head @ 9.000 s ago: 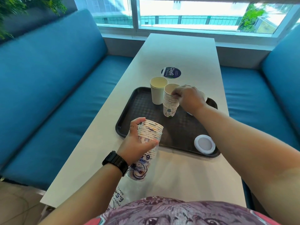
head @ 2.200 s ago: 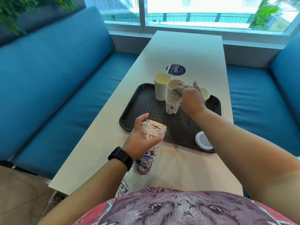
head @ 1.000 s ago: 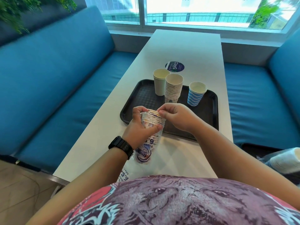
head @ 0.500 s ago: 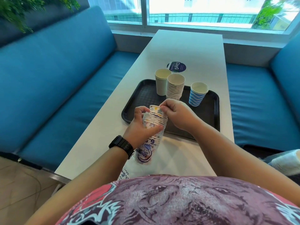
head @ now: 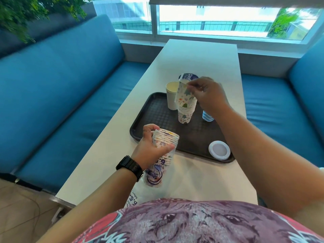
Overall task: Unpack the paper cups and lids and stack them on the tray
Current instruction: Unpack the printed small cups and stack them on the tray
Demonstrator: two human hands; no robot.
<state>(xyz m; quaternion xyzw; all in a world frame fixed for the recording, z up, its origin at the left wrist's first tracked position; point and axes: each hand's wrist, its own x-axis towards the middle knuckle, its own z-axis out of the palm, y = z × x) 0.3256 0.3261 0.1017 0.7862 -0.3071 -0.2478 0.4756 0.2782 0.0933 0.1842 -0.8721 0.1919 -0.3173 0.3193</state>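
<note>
Blue benches flank a white table. Right hand pinches one cup over the tray's twelve-o'clock stack; next, seat it straight. Left hand grips the sleeve of cups.

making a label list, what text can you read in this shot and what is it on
"Clay": start of a word on the round dark blue sticker on the table; the rest is hidden by the printed cup.
"paper" and a large "6": upside down on the plastic sleeve held by the left hand; its round logo is too blurred.
"50pcs", roughly: on the sleeve's lower end; uncertain.
</note>
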